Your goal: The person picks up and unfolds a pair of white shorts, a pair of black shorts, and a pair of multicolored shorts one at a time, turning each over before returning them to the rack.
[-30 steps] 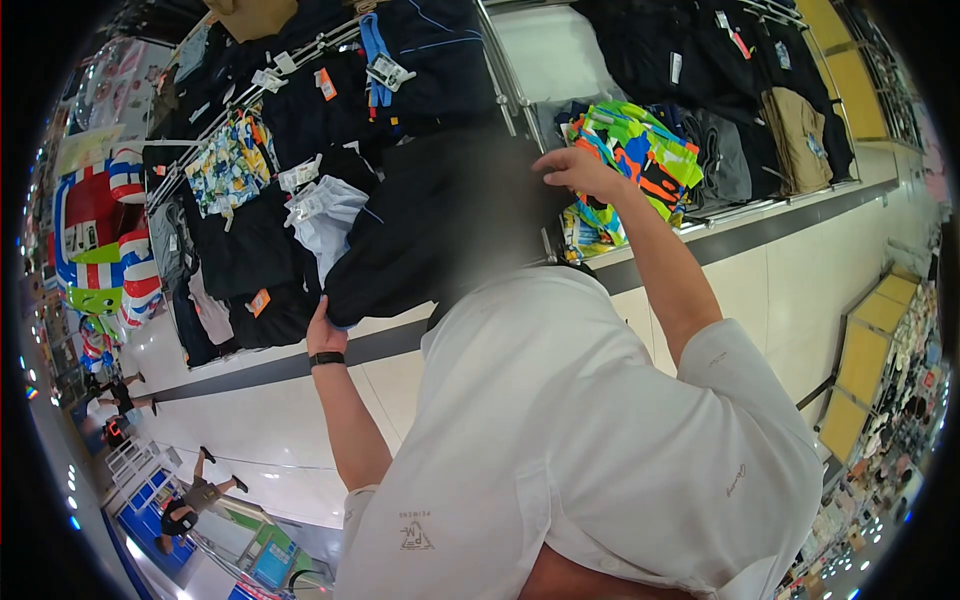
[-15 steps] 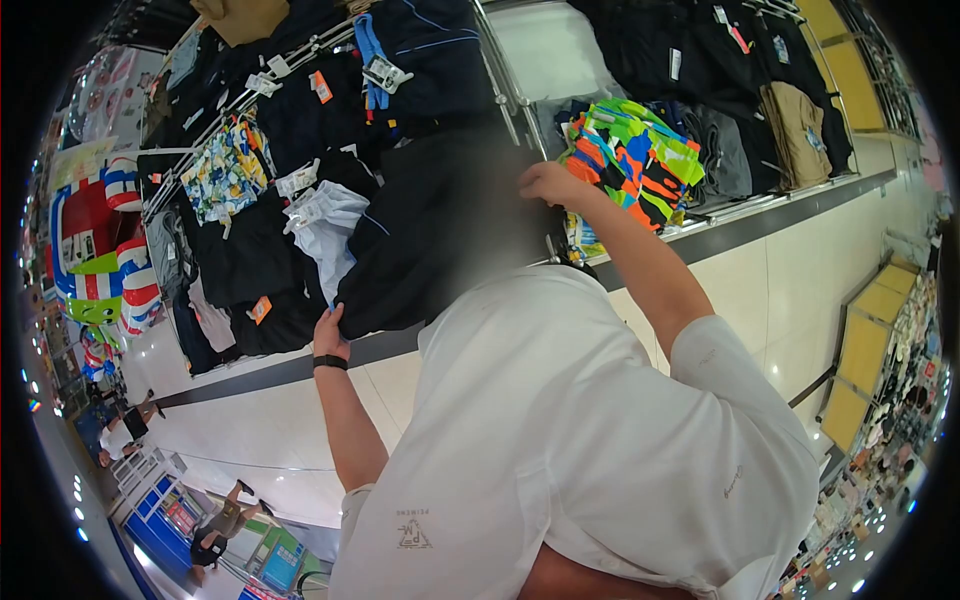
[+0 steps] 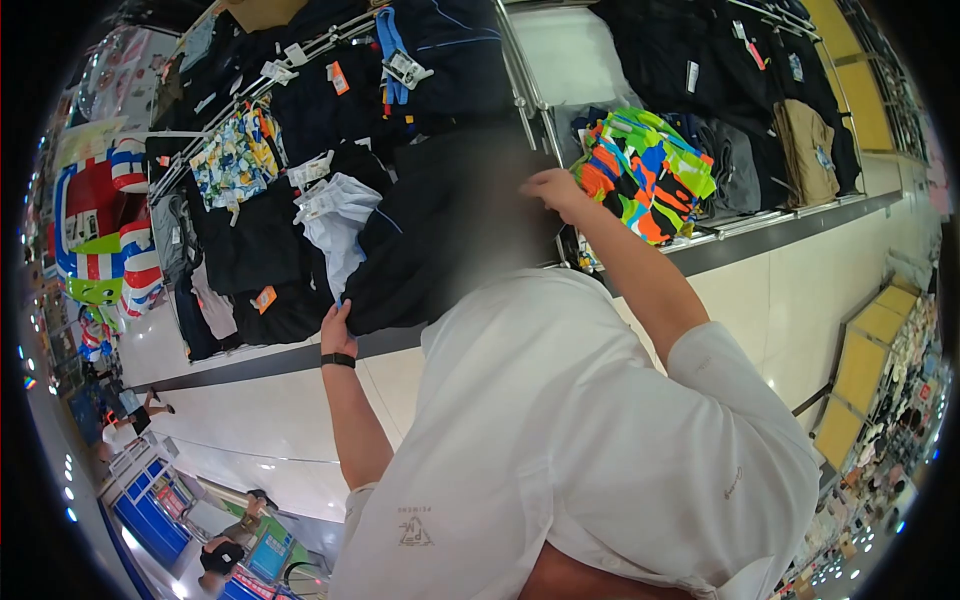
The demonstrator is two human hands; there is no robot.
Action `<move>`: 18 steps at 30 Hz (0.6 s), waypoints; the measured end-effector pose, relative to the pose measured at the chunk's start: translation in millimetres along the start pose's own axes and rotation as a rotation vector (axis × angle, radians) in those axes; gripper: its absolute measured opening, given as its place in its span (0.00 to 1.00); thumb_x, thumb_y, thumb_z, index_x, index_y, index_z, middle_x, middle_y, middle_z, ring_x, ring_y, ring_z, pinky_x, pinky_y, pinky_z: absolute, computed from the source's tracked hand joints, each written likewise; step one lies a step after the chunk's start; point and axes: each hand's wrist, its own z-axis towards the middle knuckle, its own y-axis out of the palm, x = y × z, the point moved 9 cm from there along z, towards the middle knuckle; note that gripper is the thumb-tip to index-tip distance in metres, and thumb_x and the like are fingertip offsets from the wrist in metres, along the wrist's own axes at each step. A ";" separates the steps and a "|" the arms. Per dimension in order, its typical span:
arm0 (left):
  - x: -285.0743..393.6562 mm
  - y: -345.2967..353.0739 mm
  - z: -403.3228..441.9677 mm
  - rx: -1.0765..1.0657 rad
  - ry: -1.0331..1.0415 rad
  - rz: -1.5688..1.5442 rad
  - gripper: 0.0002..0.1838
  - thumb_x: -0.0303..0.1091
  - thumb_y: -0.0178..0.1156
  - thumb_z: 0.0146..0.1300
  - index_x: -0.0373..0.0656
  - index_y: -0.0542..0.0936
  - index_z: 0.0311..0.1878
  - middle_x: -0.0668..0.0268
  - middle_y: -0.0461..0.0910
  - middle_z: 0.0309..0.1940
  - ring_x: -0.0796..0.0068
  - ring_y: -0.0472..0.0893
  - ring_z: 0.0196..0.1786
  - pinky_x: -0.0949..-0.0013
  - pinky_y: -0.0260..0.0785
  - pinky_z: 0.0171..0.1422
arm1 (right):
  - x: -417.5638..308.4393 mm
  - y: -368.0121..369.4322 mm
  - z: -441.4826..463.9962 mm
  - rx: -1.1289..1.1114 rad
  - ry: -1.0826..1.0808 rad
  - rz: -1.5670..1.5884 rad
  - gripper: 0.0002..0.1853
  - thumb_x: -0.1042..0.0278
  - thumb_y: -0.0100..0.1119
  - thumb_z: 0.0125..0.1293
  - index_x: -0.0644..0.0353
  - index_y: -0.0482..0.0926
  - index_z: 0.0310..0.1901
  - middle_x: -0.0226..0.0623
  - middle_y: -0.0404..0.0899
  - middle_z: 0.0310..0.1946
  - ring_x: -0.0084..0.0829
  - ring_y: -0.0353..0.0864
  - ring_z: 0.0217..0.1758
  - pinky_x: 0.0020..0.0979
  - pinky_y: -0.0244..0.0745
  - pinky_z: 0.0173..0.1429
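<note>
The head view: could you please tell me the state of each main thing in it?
Left hand: closed on the black garment's edge
Black garment: gripped at its edge, partly blurred
Right hand: fingers bent, grip unclear
Pale garment: bunched up
Bright patterned garments: piled
Tan garment: folded
Wristband: fastened

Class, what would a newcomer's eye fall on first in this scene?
Probably the vivid green, orange and blue patterned clothing, just right of the right hand. Next might come the dark garment near the middle, its edge held by the left hand. The glossy red, white and blue object at far left also stands out.
</note>
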 end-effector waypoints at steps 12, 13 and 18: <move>175.8 110.9 -62.1 -0.160 0.398 0.029 0.17 0.33 0.58 0.70 0.39 0.75 0.60 0.64 0.79 0.51 0.73 0.79 0.53 0.67 0.72 0.60 | -152.0 -146.1 -130.7 0.144 -0.406 0.236 0.11 0.69 0.71 0.60 0.66 0.83 0.40 0.26 0.82 0.33 0.17 0.77 0.36 0.21 0.71 0.42; 195.4 129.2 -67.1 -0.179 0.435 0.056 0.17 0.34 0.58 0.70 0.39 0.76 0.59 0.64 0.80 0.51 0.73 0.78 0.53 0.68 0.72 0.60 | -165.8 -159.6 -139.6 0.192 -0.440 0.173 0.10 0.68 0.71 0.60 0.65 0.83 0.38 0.24 0.81 0.31 0.15 0.75 0.35 0.21 0.70 0.41; 295.8 225.5 -87.3 -0.301 0.596 0.073 0.14 0.34 0.60 0.69 0.39 0.79 0.54 0.65 0.81 0.50 0.74 0.78 0.54 0.68 0.70 0.61 | -231.4 -238.7 -173.2 0.367 -0.657 -0.063 0.09 0.64 0.71 0.60 0.60 0.83 0.34 0.18 0.77 0.26 0.11 0.70 0.31 0.18 0.64 0.36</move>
